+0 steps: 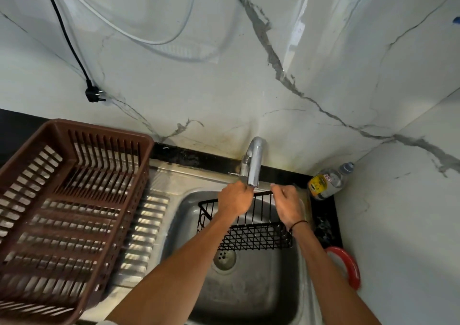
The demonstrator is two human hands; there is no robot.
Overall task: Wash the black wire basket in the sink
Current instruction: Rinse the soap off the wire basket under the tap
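Observation:
The black wire basket (251,235) is held tilted over the steel sink (189,210), its far rim up under the chrome tap (254,162). My left hand (234,200) grips the far rim just left of the spout. My right hand (288,205) grips the same rim to the right, a black band on its wrist. The basket's mesh side faces me above the drain (224,257). I cannot make out any water running from the spout.
A brown plastic dish rack (67,212) stands on the ribbed drainboard at the left. A clear bottle with a yellow label (328,181) lies in the right corner. A red-rimmed object (348,267) sits by the right wall. A black plug (93,94) hangs against the marble wall.

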